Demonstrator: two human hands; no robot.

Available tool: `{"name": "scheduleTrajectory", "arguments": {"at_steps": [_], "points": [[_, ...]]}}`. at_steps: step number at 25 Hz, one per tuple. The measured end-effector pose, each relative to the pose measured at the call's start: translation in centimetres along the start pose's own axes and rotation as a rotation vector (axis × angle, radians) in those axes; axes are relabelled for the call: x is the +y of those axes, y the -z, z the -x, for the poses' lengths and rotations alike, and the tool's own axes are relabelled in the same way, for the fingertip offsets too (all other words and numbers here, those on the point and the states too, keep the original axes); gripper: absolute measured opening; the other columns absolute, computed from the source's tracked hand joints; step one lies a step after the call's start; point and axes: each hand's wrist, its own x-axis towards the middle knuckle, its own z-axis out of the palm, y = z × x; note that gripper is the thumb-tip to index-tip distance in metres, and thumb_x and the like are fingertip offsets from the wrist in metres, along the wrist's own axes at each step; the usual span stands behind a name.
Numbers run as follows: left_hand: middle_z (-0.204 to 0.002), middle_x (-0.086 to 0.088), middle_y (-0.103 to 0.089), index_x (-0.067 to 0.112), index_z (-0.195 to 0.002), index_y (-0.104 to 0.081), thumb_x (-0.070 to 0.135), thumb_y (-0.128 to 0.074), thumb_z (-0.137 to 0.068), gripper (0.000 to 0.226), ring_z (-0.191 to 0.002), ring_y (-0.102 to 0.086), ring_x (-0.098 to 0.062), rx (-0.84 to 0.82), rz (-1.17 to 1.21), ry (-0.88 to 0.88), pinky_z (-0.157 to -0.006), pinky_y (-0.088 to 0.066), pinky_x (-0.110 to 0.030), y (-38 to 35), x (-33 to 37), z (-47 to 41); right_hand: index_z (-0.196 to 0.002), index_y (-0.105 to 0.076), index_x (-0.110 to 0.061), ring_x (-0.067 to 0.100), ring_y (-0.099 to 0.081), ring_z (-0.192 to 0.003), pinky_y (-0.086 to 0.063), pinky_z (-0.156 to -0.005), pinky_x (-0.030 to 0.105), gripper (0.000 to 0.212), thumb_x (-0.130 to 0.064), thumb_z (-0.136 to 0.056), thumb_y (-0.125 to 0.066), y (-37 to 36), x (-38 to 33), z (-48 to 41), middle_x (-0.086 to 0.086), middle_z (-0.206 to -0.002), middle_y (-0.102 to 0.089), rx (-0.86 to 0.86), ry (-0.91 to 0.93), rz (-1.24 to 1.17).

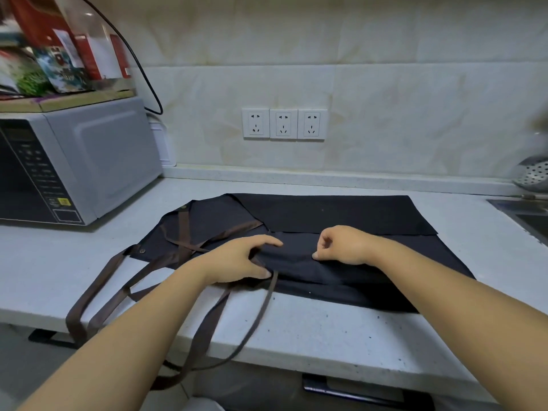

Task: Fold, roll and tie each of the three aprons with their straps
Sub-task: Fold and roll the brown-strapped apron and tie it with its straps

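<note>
A pale tiled wall [400,93] rises behind a speckled white counter [326,330] that runs across the whole view. A dark apron [341,215] lies flat on the counter, spread from its middle toward the right. The far edge is folded over toward the near side, and the bib end points left toward the microwave [103,161].

The grey microwave stands at the left end of the counter, with blurred red and green boxes [44,63] stacked on top of it. A black cable [142,69] loops down the wall behind it.

The apron's brown straps [98,295] cross over the bib. They trail off the near-left edge of the counter and hang in loops below it.

The left hand [237,259] rests on the near fold of the apron beside the bib. Its grip is clamped on a raised ridge of cloth between thumb and fingers, and one strap runs out from under the thumb. The right hand [347,246] sits just beside it on the same fold, fingers curled, its grip pinching the fabric between thumb and forefinger.

A steel sink [530,218] is cut into the counter at the far right, and a perforated metal colander [533,176] stands behind it. Three white sockets [284,123] sit in a row on the wall above the apron.
</note>
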Motion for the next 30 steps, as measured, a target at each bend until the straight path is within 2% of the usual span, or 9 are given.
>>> {"name": "scheduleTrajectory", "arguments": {"at_steps": [3, 7, 11, 15, 18, 22, 24, 27, 30], "points": [[-0.104, 0.022, -0.067, 0.036, -0.107, -0.071, 0.034, -0.060, -0.095, 0.016, -0.098, -0.060, 0.004, 0.048, 0.136, 0.066, -0.090, -0.042, -0.017, 0.3, -1.1, -0.8, -0.124, -0.049, -0.036, 0.012, -0.056, -0.106, -0.043, -0.093, 0.030, 0.054, -0.063, -0.079, -0.061, -0.2, -1.1, 1.7, -0.013, -0.117, -0.057, 0.062, 0.090, 0.124], [-0.073, 0.004, -0.055, 0.014, -0.074, -0.054, 0.036, -0.053, -0.098, 0.032, -0.068, -0.049, -0.012, 0.111, 0.134, 0.132, -0.073, -0.040, -0.027, -0.4, -1.4, -3.0, -0.146, -0.029, -0.038, 0.019, -0.044, -0.130, -0.026, -0.111, 0.040, 0.082, -0.055, -0.074, -0.064, 0.7, -1.5, 2.4, -0.010, -0.143, -0.045, -0.177, 0.005, 0.380], [-0.074, -0.001, -0.044, 0.016, -0.073, -0.042, 0.033, -0.050, -0.098, 0.031, -0.068, -0.042, -0.013, 0.167, 0.175, 0.145, -0.067, -0.033, -0.028, 0.7, -1.0, -4.5, -0.141, -0.046, -0.029, 0.013, -0.048, -0.127, -0.035, -0.109, 0.030, 0.081, -0.063, -0.071, -0.070, 3.9, -1.4, 1.9, -0.010, -0.142, -0.049, -0.428, -0.112, 0.403], [-0.076, -0.002, -0.047, 0.018, -0.076, -0.042, 0.031, -0.047, -0.096, 0.025, -0.070, -0.043, -0.016, 0.212, 0.210, 0.205, -0.067, -0.033, -0.031, 1.8, -0.9, -6.4, -0.120, -0.066, -0.029, 0.015, -0.059, -0.116, -0.040, -0.108, 0.034, 0.083, -0.085, -0.060, -0.060, 6.4, -1.7, 1.2, -0.008, -0.122, -0.066, -0.475, -0.090, 0.354], [-0.073, -0.001, -0.044, 0.017, -0.073, -0.037, 0.026, -0.044, -0.098, 0.027, -0.068, -0.040, -0.015, 0.240, 0.178, 0.221, -0.062, -0.030, -0.029, 2.0, -0.8, -7.7, -0.107, -0.072, -0.027, 0.012, -0.066, -0.102, -0.045, -0.099, 0.032, 0.080, -0.088, -0.059, -0.054, 7.2, -2.1, 0.5, -0.010, -0.102, -0.073, -0.407, -0.084, 0.279], [-0.074, -0.002, -0.044, 0.016, -0.073, -0.037, 0.027, -0.044, -0.097, 0.027, -0.069, -0.040, -0.017, 0.218, 0.158, 0.241, -0.062, -0.029, -0.030, 1.9, -1.2, -9.1, -0.079, -0.067, -0.013, 0.019, -0.061, -0.077, -0.046, -0.067, 0.026, 0.027, -0.040, -0.082, -0.065, 6.5, -1.5, -1.5, -0.003, -0.078, -0.068, -0.335, -0.204, 0.594], [-0.073, -0.002, -0.043, 0.017, -0.071, -0.035, 0.027, -0.046, -0.097, 0.030, -0.068, -0.039, -0.017, 0.227, 0.146, 0.234, -0.062, -0.029, -0.030, 2.1, -1.5, -9.8, -0.067, -0.055, -0.016, 0.019, -0.053, -0.070, -0.039, -0.063, 0.027, 0.022, -0.025, -0.086, -0.058, 6.2, -0.9, -2.7, -0.004, -0.059, -0.058, -0.179, -0.280, 0.686], [-0.071, 0.001, -0.050, 0.015, -0.072, -0.041, 0.032, -0.046, -0.099, 0.033, -0.070, -0.046, -0.018, 0.338, 0.025, 0.194, -0.064, -0.036, -0.031, 2.3, -2.0, -11.4, -0.086, -0.059, -0.016, 0.023, -0.054, -0.088, -0.037, -0.070, 0.029, 0.011, -0.008, -0.087, -0.052, 5.5, -0.1, -4.7, -0.002, -0.085, -0.056, 0.173, -0.304, 0.726], [-0.086, 0.003, -0.062, 0.022, -0.087, -0.056, 0.039, -0.042, -0.100, 0.026, -0.083, -0.056, -0.020, 0.440, -0.188, 0.276, -0.068, -0.044, -0.034, 1.6, -2.6, -12.9, -0.109, -0.055, -0.009, 0.027, -0.059, -0.095, -0.038, -0.067, 0.032, 0.025, 0.001, -0.087, -0.046, 2.8, 1.5, -6.2, 0.007, -0.106, -0.060, 0.336, -0.299, 0.549]]}}
